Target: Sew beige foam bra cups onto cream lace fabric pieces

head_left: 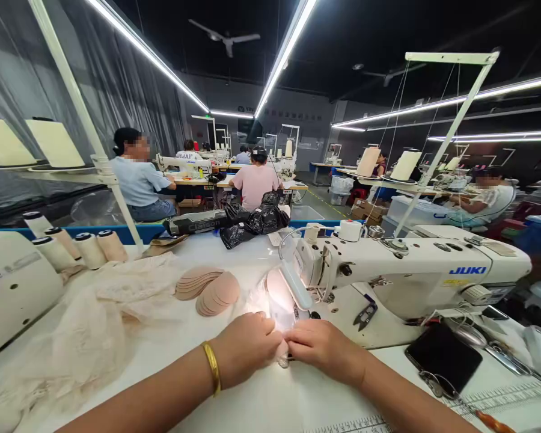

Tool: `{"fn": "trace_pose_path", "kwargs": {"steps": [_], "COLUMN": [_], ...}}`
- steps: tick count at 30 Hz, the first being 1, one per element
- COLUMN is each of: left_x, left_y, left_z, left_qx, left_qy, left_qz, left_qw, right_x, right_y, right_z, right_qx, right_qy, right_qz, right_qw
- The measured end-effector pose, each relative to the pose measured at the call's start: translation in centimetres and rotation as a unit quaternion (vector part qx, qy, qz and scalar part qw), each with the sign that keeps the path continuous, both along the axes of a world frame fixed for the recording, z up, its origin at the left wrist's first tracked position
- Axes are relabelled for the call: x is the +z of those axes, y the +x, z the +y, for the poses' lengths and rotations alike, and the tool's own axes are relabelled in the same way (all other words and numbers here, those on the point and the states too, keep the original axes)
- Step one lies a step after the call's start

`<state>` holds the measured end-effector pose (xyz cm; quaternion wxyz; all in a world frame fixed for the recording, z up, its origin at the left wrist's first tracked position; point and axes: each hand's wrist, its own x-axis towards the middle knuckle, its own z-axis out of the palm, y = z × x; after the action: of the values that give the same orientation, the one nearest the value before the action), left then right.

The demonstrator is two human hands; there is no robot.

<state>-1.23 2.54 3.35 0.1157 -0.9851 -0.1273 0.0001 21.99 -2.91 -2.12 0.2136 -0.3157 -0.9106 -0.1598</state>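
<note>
My left hand (251, 349), with a gold bangle at the wrist, is closed, its fingertips pinching the near edge of a pale, sheer fabric piece (256, 299). Right beside it, my right hand (323, 350) also has its fingers pinched on this fabric, close to the left fingertips. Just beyond both hands is the needle area of a white JUKI sewing machine (415, 273), lit brightly by a lamp. A beige rounded piece (277, 285) lies under that light. The glare and my fingers hide the exact edge being held.
Fanned beige oval pads (219, 293) and a heap of cream lace (117, 313) lie to the left. Thread cones (90, 249) stand behind. Thread snips (365, 313) rest on the machine bed; a black phone-like slab (444, 355) lies right. Co-workers sit at machines farther off.
</note>
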Motion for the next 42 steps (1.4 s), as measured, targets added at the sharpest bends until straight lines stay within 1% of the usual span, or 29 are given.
{"fn": "trace_pose_path", "kwargs": {"steps": [2, 4, 6, 8, 10, 12, 18, 24, 29, 33, 38, 42], "left_x": [0.1, -0.2, -0.8, -1.6, -2.2, -2.5, -2.4, -2.6, -3.2, -3.7, -3.9, -4.0], "left_y": [1.0, 1.4, 1.4, 1.3, 1.2, 1.2, 1.8, 2.2, 2.3, 2.1, 2.2, 2.6], "left_z": [0.4, 0.5, 0.4, 0.4, 0.5, 0.5, 0.2, -0.3, -0.2, -0.2, 0.2, 1.0], "left_qx": [0.044, 0.057, 0.051, 0.037, 0.031, 0.027, 0.020, 0.016, 0.005, -0.007, -0.045, -0.051], "left_qy": [-0.020, -0.031, -0.038, -0.049, -0.061, -0.070, -0.089, -0.095, -0.093, -0.110, -0.124, -0.127], "left_qz": [0.016, -0.009, -0.045, -0.074, -0.090, -0.101, -0.110, -0.115, -0.147, -0.187, -0.241, -0.238], "left_qw": [0.999, 0.998, 0.997, 0.995, 0.994, 0.992, 0.990, 0.989, 0.985, 0.976, 0.961, 0.962], "right_x": [-0.2, -0.1, 0.2, 0.5, 0.9, 1.2, 1.8, 2.2, 2.0, 1.9, 1.8, 1.5], "right_y": [0.6, 1.1, 1.5, 1.9, 2.1, 2.2, 2.3, 2.6, 2.7, 2.7, 2.5, 2.3], "right_z": [0.4, 0.4, 0.0, -0.5, -1.0, -1.3, -1.7, -1.7, -1.6, -1.6, -1.6, -1.5], "right_qx": [-0.003, -0.011, -0.027, -0.038, -0.037, -0.032, -0.046, -0.048, -0.042, -0.039, -0.076, -0.102], "right_qy": [-0.025, -0.045, -0.070, -0.093, -0.113, -0.124, -0.169, -0.187, -0.185, -0.192, -0.211, -0.216], "right_qz": [0.046, 0.087, 0.108, 0.100, 0.089, 0.085, 0.065, 0.061, 0.080, 0.093, 0.098, 0.097], "right_qw": [0.999, 0.995, 0.991, 0.990, 0.989, 0.988, 0.982, 0.979, 0.979, 0.976, 0.970, 0.966]}}
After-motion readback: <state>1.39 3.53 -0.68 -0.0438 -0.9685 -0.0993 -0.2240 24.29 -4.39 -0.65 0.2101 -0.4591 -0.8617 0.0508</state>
